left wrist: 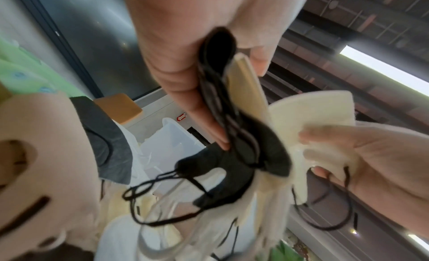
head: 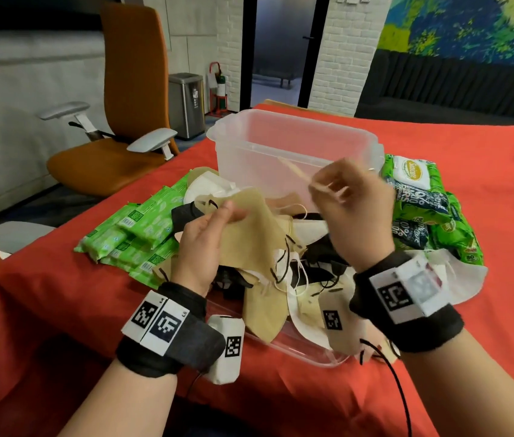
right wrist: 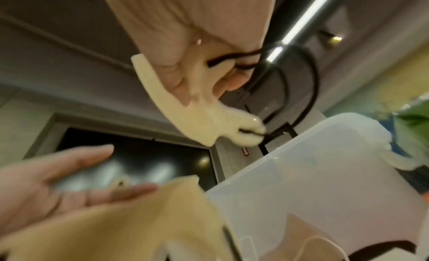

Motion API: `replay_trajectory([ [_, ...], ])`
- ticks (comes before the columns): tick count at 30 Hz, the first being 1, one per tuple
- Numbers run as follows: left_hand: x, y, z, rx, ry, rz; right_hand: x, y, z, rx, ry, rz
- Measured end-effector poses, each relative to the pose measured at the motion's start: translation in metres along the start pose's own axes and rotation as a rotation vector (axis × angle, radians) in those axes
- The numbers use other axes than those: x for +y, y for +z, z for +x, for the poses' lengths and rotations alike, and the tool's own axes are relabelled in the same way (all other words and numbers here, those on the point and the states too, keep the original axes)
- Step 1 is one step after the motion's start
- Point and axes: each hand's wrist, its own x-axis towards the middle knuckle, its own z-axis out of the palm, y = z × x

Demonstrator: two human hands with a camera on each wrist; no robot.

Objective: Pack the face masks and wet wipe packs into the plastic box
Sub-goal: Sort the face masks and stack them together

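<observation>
The plastic box (head: pixel 293 152) stands on the counter (head: pixel 438 310) just past your hands. It is see-through, smooth and shaped like a deep tub with round corners. The counter has a red cloth on it.

The face masks (head: pixel 280 272) lie in a messy heap right in front of the box. They are soft, thin cloth in tan, white and black, with thin stretchy loops. Some of them lie on a flat clear lid (head: pixel 306 348) near you.

Your left hand (head: pixel 202 247) has its grip closed on a tan mask (head: pixel 249 222), with the thumb pressed on top. In the left wrist view, a black mask (left wrist: pixel 232 155) sits pinched between the same fingers (left wrist: pixel 185 81).

Your right hand (head: pixel 356 212) is lifted over the front edge of the box. Its grip is pinched on a pale cream mask (right wrist: pixel 185 109), folded and curved, with a black loop (right wrist: pixel 301 90) hanging off it.

The wet wipe packs come in two piles. Slim light green packs (head: pixel 136 228) lie flat on the left side of the box. Puffy, shiny bright green packs (head: pixel 425 209) lie on the right side, touching the box.

An orange chair (head: pixel 129 99) with grey arm rests stands beside the counter on the left.
</observation>
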Motion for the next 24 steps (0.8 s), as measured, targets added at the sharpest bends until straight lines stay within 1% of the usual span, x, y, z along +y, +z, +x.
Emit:
replay_trajectory([
  [1,0.003,0.001,-0.001,-0.015,-0.007,-0.052,-0.006,0.004,-0.007,-0.137,-0.082,-0.045],
  [2,0.004,0.003,-0.001,-0.033,-0.021,-0.093,-0.010,0.009,-0.015,-0.309,-0.132,-0.079],
  [3,0.004,0.005,-0.002,-0.059,-0.039,-0.126,-0.012,0.014,-0.022,-0.494,-0.148,-0.100],
  [4,0.004,0.006,-0.003,-0.078,-0.052,-0.132,-0.013,0.016,-0.026,-0.658,-0.133,-0.107],
  [5,0.002,0.006,-0.003,-0.087,-0.041,-0.090,-0.012,0.015,-0.027,-0.774,-0.094,-0.071],
  [6,0.001,0.004,-0.003,-0.083,-0.029,-0.026,-0.011,0.013,-0.026,-0.820,-0.033,0.012],
  [7,-0.002,0.002,-0.001,-0.069,-0.011,0.043,-0.010,0.010,-0.023,-0.795,0.042,0.115],
  [8,-0.005,0.000,0.000,-0.067,-0.002,0.077,-0.008,0.008,-0.019,-0.714,0.117,0.201],
  [9,-0.007,-0.002,0.000,-0.078,-0.003,0.075,-0.005,0.006,-0.014,-0.598,0.167,0.249],
  [10,-0.007,-0.002,0.000,-0.087,-0.010,0.078,-0.003,0.005,-0.011,-0.501,0.196,0.242],
  [11,-0.006,-0.002,-0.002,-0.108,-0.004,0.086,-0.001,0.004,-0.009,-0.452,0.203,0.210],
  [15,-0.003,0.003,-0.006,-0.204,0.021,0.098,0.000,0.010,-0.012,-0.435,0.158,0.094],
  [17,-0.002,0.003,-0.007,-0.221,0.059,0.097,0.001,0.012,-0.013,-0.401,0.212,0.104],
  [22,-0.002,0.004,-0.010,-0.253,0.162,0.112,-0.001,0.017,-0.013,-0.336,0.328,0.233],
  [24,-0.003,0.004,-0.011,-0.274,0.213,0.119,-0.002,0.017,-0.012,-0.347,0.277,0.159],
])
